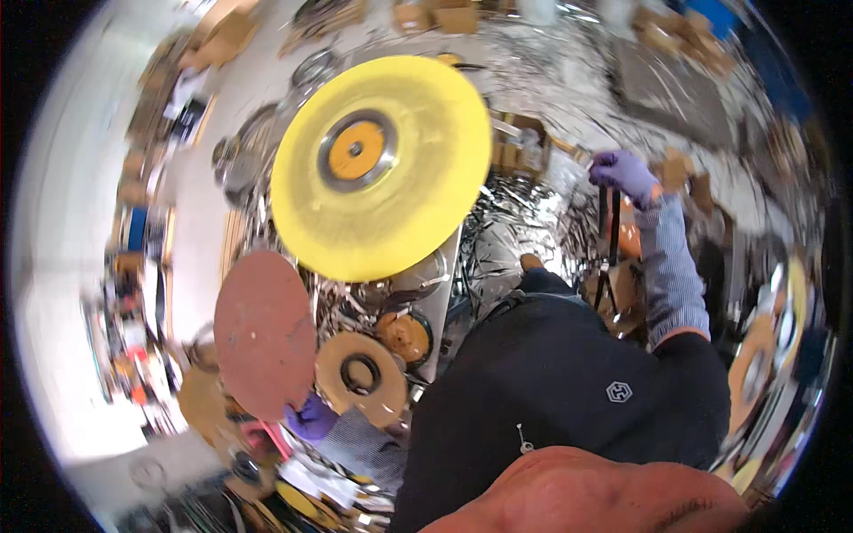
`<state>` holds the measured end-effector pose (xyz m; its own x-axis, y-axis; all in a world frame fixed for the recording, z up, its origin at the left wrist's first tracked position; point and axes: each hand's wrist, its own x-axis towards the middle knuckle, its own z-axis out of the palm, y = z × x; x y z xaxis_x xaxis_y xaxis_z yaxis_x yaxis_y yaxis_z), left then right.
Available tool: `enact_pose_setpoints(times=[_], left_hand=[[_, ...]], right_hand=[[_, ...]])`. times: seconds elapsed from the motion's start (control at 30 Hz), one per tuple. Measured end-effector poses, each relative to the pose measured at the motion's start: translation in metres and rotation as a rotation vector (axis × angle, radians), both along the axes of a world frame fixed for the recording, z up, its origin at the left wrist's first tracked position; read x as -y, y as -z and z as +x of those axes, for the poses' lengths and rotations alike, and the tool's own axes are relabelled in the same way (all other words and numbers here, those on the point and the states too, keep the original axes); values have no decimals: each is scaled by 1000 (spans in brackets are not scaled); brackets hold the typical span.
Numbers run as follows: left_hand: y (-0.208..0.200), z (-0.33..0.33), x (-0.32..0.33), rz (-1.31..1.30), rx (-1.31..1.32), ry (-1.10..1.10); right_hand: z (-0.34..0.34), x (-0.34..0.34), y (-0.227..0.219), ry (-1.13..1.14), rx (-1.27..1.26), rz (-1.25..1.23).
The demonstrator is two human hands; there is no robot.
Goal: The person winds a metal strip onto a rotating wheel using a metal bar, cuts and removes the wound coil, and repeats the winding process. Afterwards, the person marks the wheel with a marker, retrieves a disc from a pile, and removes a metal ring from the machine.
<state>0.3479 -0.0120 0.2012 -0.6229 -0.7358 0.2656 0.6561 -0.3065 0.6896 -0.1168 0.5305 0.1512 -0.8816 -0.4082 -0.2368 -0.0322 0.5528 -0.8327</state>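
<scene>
In a purple glove, my left hand (309,417) grips the lower edge of a round reddish-brown disc (265,333); the disc stands tilted with its flat face showing. Out to the right, my gloved right hand (625,173) is closed on the top of a black strip (614,226), which hangs down in a loop. Ahead of me stands a large yellow disc (418,160) with an orange centre (357,149) inside a metal ring. Next to the left hand is a tan disc (362,373) with a dark ring in its middle.
Shiny dark strips (524,226) lie in a heap on the floor. A cardboard box (520,147) stands beyond the yellow disc, and a small orange spool (405,338) sits beside the tan disc. More round discs (755,364) lean at the right; a grey mat (666,93) lies at the back.
</scene>
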Motion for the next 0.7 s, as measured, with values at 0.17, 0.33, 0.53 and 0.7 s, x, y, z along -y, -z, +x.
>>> enact_pose_setpoints(times=[0.17, 0.33, 0.53, 0.7], left_hand=[[-11, 40, -52, 122, -117, -513], [-41, 58, -131, 200, -111, -1017], [-42, 137, -213, 253, -70, -1340], [-16, 196, -238, 218, -183, -1420]], right_hand=[[-39, 113, -39, -652, 89, -88], [-13, 248, -65, -1434, -102, -158], [83, 400, -66, -1652, 382, -4], [130, 545, -47, -1636, 167, -59]])
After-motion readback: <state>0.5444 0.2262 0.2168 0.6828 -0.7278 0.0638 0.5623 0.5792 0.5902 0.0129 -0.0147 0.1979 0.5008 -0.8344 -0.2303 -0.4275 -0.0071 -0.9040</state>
